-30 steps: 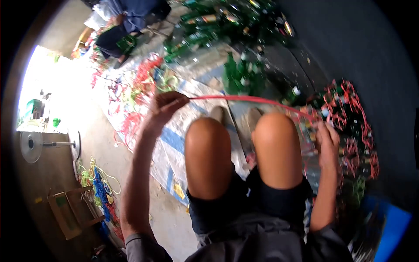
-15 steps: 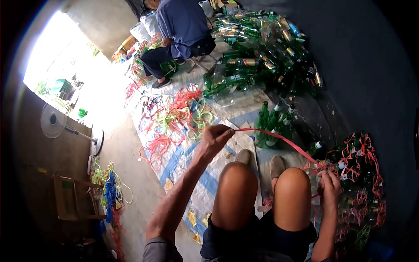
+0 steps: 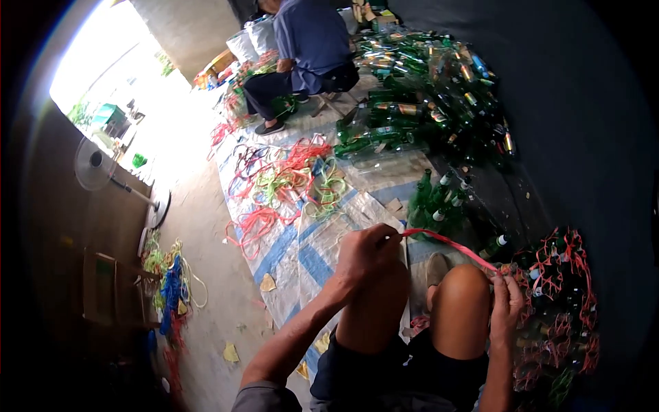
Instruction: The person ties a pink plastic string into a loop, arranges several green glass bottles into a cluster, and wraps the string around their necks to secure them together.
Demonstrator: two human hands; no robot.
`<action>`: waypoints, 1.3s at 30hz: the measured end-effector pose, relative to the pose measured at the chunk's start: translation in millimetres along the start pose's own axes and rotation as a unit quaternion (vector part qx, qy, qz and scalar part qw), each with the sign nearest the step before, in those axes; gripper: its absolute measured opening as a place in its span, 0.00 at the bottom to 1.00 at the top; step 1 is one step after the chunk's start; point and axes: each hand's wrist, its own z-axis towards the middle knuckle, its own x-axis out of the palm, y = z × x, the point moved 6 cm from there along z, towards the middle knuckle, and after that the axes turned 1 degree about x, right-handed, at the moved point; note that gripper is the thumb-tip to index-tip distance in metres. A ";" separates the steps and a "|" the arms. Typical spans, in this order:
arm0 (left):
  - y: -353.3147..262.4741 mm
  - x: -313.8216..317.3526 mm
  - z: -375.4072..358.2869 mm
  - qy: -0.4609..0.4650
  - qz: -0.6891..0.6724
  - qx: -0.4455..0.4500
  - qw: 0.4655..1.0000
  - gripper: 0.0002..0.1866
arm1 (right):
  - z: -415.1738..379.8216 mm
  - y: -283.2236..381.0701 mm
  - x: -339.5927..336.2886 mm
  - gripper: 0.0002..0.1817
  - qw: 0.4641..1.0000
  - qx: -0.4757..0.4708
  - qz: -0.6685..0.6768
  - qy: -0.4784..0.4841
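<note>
A red plastic strap (image 3: pixel 449 242) runs between my two hands above my knees, bowed slightly upward. My left hand (image 3: pixel 369 253) pinches one end of it, over my left knee. The other end sits in the closed fingers of my right hand (image 3: pixel 506 299), beside my right knee. Just beyond the strap stand several green glass bottles (image 3: pixel 429 199), upright and close together. Right of my right hand are bottles bound with red strapping (image 3: pixel 564 257). A single green bottle (image 3: pixel 493 246) leans near them.
Loose red and green straps (image 3: pixel 278 189) lie on a blue-and-white sheet (image 3: pixel 312 254). Many bottles (image 3: pixel 419 96) are heaped at the back right. Another person (image 3: pixel 312 48) sits on a low stool, facing away. A fan (image 3: pixel 96 165) and a wooden chair (image 3: pixel 103 288) stand at left.
Both hands have come closer together, my left hand moving right and down toward my knee. The strap between them spans a shorter distance. The whole view has shifted slightly.
</note>
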 end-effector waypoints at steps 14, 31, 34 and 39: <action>6.0 8.4 -5.2 -0.059 -0.006 0.022 0.998 0.07 | 1.6 -13.7 4.9 0.14 0.998 -0.051 0.018 -0.020; 2.5 5.8 -5.7 -0.058 -0.028 0.028 0.997 0.08 | 10.0 -27.2 -0.1 0.16 0.999 -0.021 0.033 -0.006; 2.1 5.5 -4.7 -0.059 -0.035 0.031 0.997 0.07 | 12.4 -29.1 -0.6 0.16 1.000 -0.009 0.021 0.010; 6.5 8.6 -3.4 -0.060 -0.048 0.037 0.996 0.07 | 15.6 -20.0 3.7 0.16 1.000 -0.012 -0.021 -0.001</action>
